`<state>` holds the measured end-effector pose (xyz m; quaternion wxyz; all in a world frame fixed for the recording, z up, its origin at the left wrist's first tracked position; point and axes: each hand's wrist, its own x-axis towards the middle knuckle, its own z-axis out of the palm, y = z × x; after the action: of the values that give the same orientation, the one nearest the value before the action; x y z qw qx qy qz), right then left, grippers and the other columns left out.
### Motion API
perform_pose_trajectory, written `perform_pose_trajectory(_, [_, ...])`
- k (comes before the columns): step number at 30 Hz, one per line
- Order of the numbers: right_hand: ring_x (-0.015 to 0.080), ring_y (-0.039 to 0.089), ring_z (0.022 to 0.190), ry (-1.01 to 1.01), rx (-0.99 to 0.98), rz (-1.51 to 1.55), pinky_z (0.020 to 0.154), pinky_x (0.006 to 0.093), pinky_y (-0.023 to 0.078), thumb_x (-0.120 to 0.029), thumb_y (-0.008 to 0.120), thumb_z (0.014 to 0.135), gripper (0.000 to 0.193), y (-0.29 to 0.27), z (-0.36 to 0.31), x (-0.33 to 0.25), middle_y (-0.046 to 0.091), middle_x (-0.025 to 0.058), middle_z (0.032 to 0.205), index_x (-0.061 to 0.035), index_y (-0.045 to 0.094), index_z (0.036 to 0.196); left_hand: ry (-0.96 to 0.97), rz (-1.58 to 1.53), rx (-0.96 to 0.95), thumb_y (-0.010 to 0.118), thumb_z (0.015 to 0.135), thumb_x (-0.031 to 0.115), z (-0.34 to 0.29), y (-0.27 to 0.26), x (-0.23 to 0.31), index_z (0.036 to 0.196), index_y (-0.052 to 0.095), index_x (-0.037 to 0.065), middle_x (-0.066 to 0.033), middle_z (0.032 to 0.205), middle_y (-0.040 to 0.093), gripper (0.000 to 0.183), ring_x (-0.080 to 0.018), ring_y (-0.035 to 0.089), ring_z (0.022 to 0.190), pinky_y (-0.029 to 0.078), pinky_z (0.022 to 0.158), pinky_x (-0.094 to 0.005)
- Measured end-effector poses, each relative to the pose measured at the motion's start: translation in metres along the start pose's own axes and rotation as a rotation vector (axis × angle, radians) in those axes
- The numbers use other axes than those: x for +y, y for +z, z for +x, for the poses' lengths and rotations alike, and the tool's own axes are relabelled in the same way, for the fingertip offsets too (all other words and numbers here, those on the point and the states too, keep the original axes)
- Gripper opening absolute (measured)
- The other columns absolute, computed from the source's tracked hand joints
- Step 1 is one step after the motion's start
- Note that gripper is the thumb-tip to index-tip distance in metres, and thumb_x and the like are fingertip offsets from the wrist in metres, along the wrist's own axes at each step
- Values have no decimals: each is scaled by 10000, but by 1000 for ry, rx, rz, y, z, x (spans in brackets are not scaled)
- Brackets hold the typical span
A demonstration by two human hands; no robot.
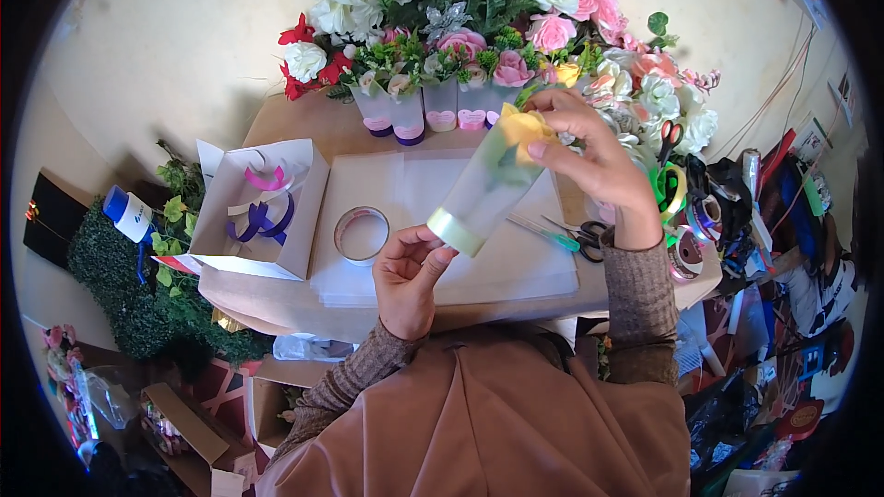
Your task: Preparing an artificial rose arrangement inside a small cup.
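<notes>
Between my two hands a small wrapped bouquet [486, 186] leans over the table, its top toward the right. Its sleeve is frosted and see-through, with green leaves dim inside. A yellow flower [525, 132] shows at the open top, and a shiny cream ribbon band [455, 232] circles the bottom. My left hand [407, 281] pinches the banded bottom end with thumb and fingers. At the upper end my right hand [594, 155] is closed around the yellow flower, thumb in front. Under the bouquet lie translucent white wrapping sheets [357, 184].
A white box [253, 267] with purple and pink ribbon pieces stands left. A tape roll [338, 232] lies beside my left hand. Scissors [589, 237] and a green-handled tool [557, 238] lie right. Several finished bouquets [441, 103] stand behind, ribbon rolls [683, 253] at far right.
</notes>
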<state>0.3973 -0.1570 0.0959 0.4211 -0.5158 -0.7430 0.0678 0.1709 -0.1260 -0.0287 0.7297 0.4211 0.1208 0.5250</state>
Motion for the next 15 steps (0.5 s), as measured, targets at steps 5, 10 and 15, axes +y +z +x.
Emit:
perform_pose_trajectory(5, [181, 465, 979, 185, 31, 339, 881, 293, 335, -193, 649, 815, 206, 4, -3, 13, 529, 56, 987, -15, 647, 918, 37, 71, -21, 621, 826, -43, 4, 10, 7, 1002, 555, -24, -99, 974, 607, 189, -167, 598, 916, 505, 835, -307])
perform_pose_trajectory(10, [165, 467, 974, 222, 39, 347, 854, 275, 358, -180, 646, 816, 217, 10, -6, 20, 521, 51, 1014, -6, 635, 944, 22, 106, -56, 622, 813, -68, 5, 9, 7, 924, 588, -22, -105, 971, 606, 126, -176, 604, 901, 517, 813, -302])
perform_pose_trajectory(15, [159, 467, 977, 246, 32, 384, 842, 273, 368, -170, 646, 811, 223, 12, -5, 15, 514, 50, 1033, 0, 627, 955, 7, 115, -30, 631, 799, -80, 4, 10, 7, 917, 590, -20, -109, 976, 605, 138, -173, 605, 893, 522, 794, -295])
